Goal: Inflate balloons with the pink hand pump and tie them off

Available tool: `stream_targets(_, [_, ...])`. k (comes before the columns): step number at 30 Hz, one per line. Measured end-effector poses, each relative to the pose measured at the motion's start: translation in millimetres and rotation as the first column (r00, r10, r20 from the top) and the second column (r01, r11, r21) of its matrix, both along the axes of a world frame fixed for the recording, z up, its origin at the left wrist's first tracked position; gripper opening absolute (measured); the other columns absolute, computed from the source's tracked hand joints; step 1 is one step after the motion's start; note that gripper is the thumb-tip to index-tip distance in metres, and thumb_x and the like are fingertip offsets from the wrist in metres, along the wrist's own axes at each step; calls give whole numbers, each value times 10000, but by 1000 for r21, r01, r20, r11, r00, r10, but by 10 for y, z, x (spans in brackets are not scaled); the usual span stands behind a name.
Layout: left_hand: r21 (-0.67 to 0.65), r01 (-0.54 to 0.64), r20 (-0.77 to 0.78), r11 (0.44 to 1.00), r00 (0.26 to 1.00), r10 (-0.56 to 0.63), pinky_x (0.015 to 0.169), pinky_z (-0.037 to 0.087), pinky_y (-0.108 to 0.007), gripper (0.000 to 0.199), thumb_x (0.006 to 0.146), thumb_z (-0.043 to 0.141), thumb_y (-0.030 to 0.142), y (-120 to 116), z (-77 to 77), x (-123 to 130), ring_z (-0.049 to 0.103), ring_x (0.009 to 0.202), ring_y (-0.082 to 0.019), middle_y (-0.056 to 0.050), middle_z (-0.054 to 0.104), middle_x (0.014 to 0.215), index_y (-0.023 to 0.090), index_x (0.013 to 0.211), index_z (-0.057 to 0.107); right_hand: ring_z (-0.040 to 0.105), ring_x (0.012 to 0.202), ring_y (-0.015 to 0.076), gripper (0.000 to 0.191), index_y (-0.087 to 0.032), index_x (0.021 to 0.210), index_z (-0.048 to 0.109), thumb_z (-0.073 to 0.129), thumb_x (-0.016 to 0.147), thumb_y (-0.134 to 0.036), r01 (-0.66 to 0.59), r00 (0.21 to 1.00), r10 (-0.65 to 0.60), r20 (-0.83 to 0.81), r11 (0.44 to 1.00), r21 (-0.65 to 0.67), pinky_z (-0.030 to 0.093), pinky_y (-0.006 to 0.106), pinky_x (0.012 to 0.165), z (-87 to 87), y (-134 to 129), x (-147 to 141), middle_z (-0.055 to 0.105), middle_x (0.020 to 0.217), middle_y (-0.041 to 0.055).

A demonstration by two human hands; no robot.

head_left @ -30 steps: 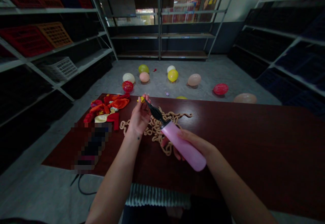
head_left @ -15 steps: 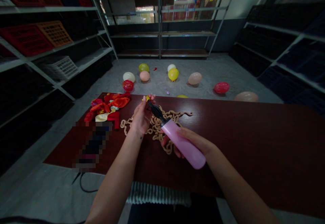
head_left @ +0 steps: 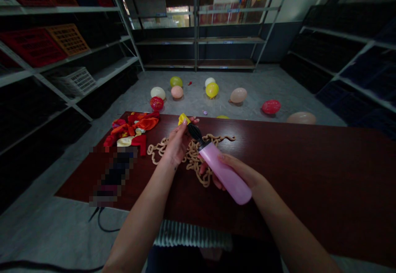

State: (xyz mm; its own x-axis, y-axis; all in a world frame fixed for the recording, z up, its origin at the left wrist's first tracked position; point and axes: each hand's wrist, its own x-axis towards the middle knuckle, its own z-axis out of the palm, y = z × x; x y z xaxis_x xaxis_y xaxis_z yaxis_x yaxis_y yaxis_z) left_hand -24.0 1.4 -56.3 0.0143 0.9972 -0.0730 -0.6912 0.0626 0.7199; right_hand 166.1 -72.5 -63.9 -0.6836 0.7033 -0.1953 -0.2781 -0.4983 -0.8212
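A pink balloon pump (head_left: pixel 227 174) with a black ribbed nozzle end lies tilted across my right hand (head_left: pixel 238 169), whose fingers wrap round its body. At the nozzle's tip, my left hand (head_left: pixel 179 141) pinches a limp yellow balloon (head_left: pixel 183 119). The balloon's neck is hidden by the fingers, so I cannot tell how far it sits over the nozzle. Beneath both hands, a heap of tan rope (head_left: pixel 194 159) lies in loops on the dark wooden table (head_left: pixel 297 169). Left of it rests a pile of flat balloons (head_left: pixel 136 126), red, orange and cream.
A blurred-out dark object (head_left: pixel 116 176) lies at the table's left, with a black cable (head_left: pixel 105 223) below. Beyond the table, several inflated balloons, including a yellow one (head_left: pixel 212 90) and a red one (head_left: pixel 271 107), rest on the grey floor. Shelves with crates (head_left: pixel 68 39) stand around.
The yellow balloon shows more above my left fingers and looks fuller. My left hand has shifted slightly right and the pump's black end looks shorter; my right hand still grips the pump.
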Motion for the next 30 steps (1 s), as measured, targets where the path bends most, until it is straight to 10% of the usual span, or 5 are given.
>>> stream_targets(12, [65,170,-58,983,984,-166,870,536,-314,269,816,807,352,-23,3,-73,690,1051,-265,-145,745,1038,117,933,749,626,541,100,575,-133,1141,634,635,850,-629,-26,998,24,61,999,31,500,190,442,46,-2,42,727,972,105])
stream_targets(18, [-9,275,166,961,948,-270,827,548,-318,215,956,617,262,-41,112,-126,697,900,-197,-91,731,1037,143,1120,691,625,541,95,528,-175,1169,581,689,837,-571,11,980,-19,196,999,40,510,203,452,-39,29,-9,709,986,75])
stream_targets(30, [-247,69,334,967,942,18,347,263,-171,479,1052,484,397,-114,259,-77,245,276,-28,105,235,372,138,658,567,624,826,136,711,-196,1368,528,803,763,-451,-169,915,29,403,933,317,525,253,715,-120,34,-51,679,1021,28])
